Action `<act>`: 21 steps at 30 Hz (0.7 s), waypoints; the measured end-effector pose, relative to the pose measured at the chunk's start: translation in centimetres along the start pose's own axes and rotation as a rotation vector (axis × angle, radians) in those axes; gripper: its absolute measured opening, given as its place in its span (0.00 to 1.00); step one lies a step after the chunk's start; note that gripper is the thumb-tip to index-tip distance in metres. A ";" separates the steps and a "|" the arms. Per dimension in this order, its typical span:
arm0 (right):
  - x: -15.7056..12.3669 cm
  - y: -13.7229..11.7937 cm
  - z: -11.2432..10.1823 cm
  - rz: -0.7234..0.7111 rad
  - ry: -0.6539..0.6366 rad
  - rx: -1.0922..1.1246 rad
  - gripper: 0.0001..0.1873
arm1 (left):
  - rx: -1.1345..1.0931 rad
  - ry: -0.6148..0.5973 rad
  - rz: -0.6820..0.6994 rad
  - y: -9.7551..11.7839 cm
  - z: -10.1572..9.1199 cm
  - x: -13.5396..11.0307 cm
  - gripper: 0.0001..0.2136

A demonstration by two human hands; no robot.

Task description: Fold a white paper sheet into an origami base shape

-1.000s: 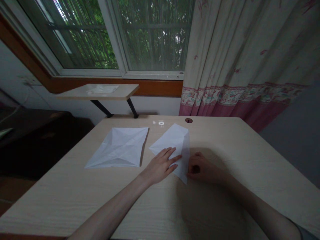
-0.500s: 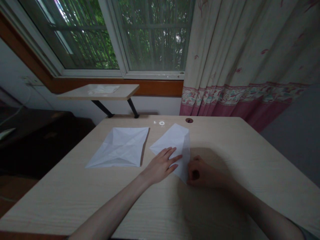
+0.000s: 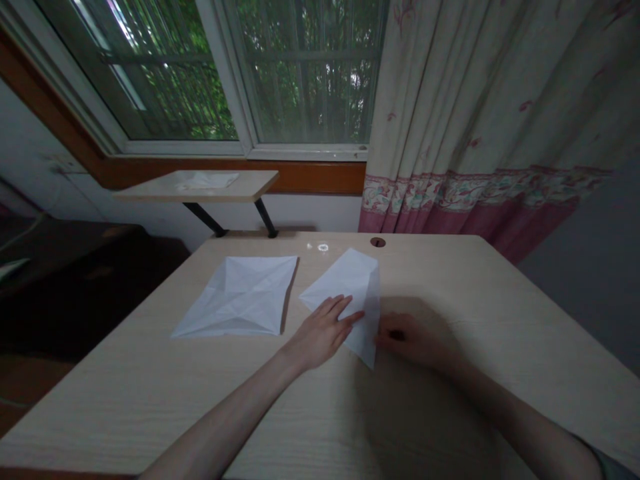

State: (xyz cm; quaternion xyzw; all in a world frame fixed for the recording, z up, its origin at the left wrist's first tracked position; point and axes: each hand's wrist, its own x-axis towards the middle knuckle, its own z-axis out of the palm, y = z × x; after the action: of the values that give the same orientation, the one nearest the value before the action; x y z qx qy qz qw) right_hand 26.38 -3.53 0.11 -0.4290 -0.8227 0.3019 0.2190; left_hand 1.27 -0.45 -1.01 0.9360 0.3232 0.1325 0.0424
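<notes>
One head-worn camera looks forward and down, near the desk (image 3: 300, 427) (the window (image 3: 225, 73) fills the upper left).

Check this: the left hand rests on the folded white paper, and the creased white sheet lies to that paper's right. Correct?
Not quite: the head view shows the creased white sheet lying left of the folded white paper. The left hand does rest on that paper.

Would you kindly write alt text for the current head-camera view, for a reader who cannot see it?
A person's left hand lies spread on a folded white sheet on a pale desk, the right hand curled at its right edge. A second, creased sheet lies to the left; a window and floral curtain are behind.
</notes>
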 end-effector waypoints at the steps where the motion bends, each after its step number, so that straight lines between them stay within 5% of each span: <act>1: 0.0 0.3 -0.1 -0.016 0.045 -0.023 0.15 | 0.018 0.001 0.003 -0.1 0.1 0.0 0.20; 9: -0.1 0.7 -0.7 -0.068 0.427 -0.246 0.13 | 0.112 0.015 -0.010 -0.2 -0.3 0.2 0.22; 21: -0.2 1.7 -0.6 -0.276 0.587 -0.457 0.18 | 0.167 0.067 0.017 -1.1 0.0 0.2 0.26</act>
State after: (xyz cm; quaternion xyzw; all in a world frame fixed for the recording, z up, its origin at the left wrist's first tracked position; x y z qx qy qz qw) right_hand 27.86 -2.73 -0.66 -0.4202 -0.8211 -0.0567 0.3821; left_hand 0.74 0.54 -1.12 0.9341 0.3263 0.1367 -0.0480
